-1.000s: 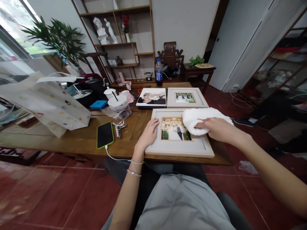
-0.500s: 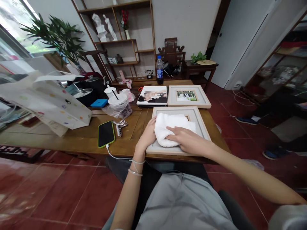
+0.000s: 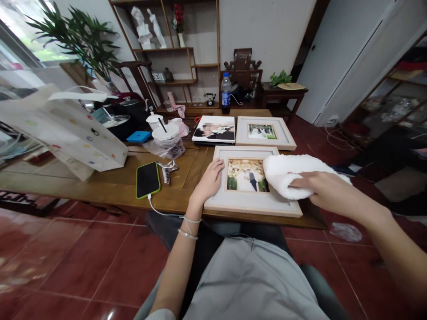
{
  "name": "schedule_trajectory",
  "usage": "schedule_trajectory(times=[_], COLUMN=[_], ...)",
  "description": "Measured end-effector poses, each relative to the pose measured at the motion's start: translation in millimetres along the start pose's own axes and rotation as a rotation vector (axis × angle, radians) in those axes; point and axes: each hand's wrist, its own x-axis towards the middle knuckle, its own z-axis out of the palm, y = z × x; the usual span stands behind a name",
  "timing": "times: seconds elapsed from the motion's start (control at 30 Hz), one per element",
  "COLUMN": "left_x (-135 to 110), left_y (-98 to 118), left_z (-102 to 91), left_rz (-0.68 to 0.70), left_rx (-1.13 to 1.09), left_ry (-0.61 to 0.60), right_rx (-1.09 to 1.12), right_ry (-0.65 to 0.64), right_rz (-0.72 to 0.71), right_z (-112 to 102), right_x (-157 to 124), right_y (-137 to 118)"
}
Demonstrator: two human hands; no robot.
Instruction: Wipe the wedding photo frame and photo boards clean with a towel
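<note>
From where I stand, the frame (image 3: 248, 201) lies flat on the table (image 3: 173, 191), at its near edge, between the person's two hands. The left hand (image 3: 210, 180) rests along the frame's left border, fingers stretched out and close together, their tips on the edge and near the photo (image 3: 248, 175). The right hand (image 3: 316, 186) grips a white cloth (image 3: 300, 164), one finger sunk into a fold; I cannot tell how the other fingers sit, as the cloth hides them. The cloth covers the frame's right border, just reaches the photo's right side and sticks out past the frame.

Half a second ago that cloth lay over most of the photo, up against the left hand. Now the right hand has carried it out to the right, and nearly all of the photo shows. The left hand stays at the same border. Behind, the second frame (image 3: 283, 133) and the album (image 3: 215, 129) keep their places, and the phone (image 3: 148, 180) still lies to the left.
</note>
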Motion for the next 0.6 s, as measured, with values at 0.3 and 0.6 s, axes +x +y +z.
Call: schedule_trajectory(times=[0.3, 0.6], left_x=[0.3, -3.3], left_y=[0.1, -0.9], left_z=[1.0, -4.3], left_rz=[-0.011, 0.02], left_rx=[-0.011, -0.099], left_ry=[0.002, -0.031], right_rx=[0.02, 0.152], right_ry=[0.066, 0.252], right_rz=[-0.147, -0.334], right_z=[9.8, 35.9], right_x=[31.9, 47.0], right_y=[-80.7, -128.1])
